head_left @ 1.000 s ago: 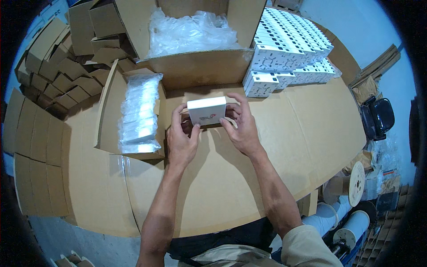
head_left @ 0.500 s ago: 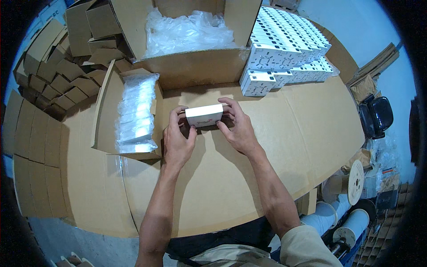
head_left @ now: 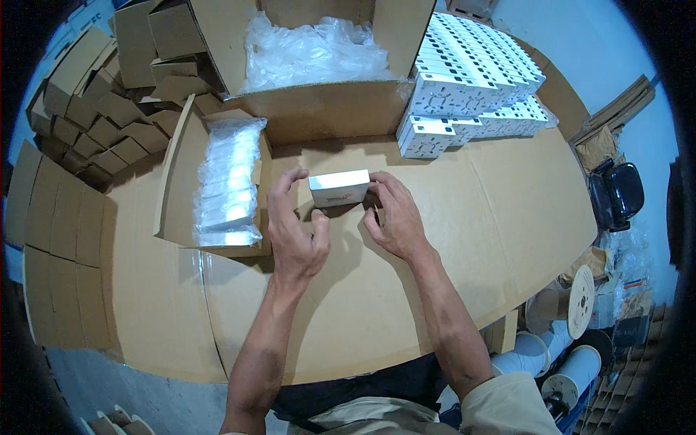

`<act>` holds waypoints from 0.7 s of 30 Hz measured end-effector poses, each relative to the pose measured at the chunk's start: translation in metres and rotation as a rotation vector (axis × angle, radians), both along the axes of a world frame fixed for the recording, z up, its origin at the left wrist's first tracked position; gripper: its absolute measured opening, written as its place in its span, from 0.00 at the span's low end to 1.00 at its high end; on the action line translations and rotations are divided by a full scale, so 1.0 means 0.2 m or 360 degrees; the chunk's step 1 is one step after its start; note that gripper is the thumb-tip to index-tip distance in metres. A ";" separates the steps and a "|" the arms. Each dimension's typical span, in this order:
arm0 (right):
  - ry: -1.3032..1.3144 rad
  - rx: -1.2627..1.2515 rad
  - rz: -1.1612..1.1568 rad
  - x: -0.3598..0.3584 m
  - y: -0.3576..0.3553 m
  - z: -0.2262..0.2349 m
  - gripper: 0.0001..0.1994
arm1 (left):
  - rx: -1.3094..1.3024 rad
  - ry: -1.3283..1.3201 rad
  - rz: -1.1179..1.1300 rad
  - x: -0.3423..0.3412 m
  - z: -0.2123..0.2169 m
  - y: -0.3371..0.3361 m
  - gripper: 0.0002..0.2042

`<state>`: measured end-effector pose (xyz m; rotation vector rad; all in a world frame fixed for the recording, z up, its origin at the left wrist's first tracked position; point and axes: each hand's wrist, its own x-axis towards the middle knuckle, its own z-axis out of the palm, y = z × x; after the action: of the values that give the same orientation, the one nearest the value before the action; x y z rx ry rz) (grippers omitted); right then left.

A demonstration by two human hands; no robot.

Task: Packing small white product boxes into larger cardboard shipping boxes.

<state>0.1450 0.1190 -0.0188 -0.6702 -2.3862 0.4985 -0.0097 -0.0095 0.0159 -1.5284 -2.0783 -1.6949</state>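
One white box, right fingers at edge, bare cardboard rightward

We see a small, closed white box, upright, its printed face toward us, right of the cardboard tray.

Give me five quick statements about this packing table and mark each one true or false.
1. The small white box is between the left hand and the right hand. True.
2. The left hand is clenched in a fist. False: its thumb and fingers are apart.
3. Plastic-wrapped packages lie in the open carton on the left. True.
4. The patterned white boxes stand scattered singly. False: they are stacked together.
5. Clear plastic shows inside the large back carton. True.
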 end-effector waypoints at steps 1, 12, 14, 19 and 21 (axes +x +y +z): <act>0.0013 0.0009 0.0011 0.00 0.00 -0.01 0.22 | 0.0131 0.0198 0.0030 0.01 0.02 0.00 0.29; 0.0062 0.0006 -0.0027 0.01 0.00 0.01 0.21 | 0.0112 0.0078 0.0369 -0.25 0.57 0.57 0.12; 0.0010 0.0003 -0.0041 0.00 0.00 0.01 0.19 | 0.0080 0.0084 0.0404 -0.44 0.61 0.73 0.11; 0.0042 -0.0017 -0.0086 0.02 0.01 -0.02 0.18 | -0.0265 0.0283 0.0049 -0.63 0.71 1.07 0.10; 0.0043 -0.0043 -0.0075 0.02 0.01 -0.01 0.19 | -0.0248 0.0380 -0.0018 -0.72 0.69 1.24 0.10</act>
<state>0.1493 0.1216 -0.0204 -0.7257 -2.3369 0.5174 -0.1542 0.2393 0.1538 -1.6930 -2.1199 -1.3039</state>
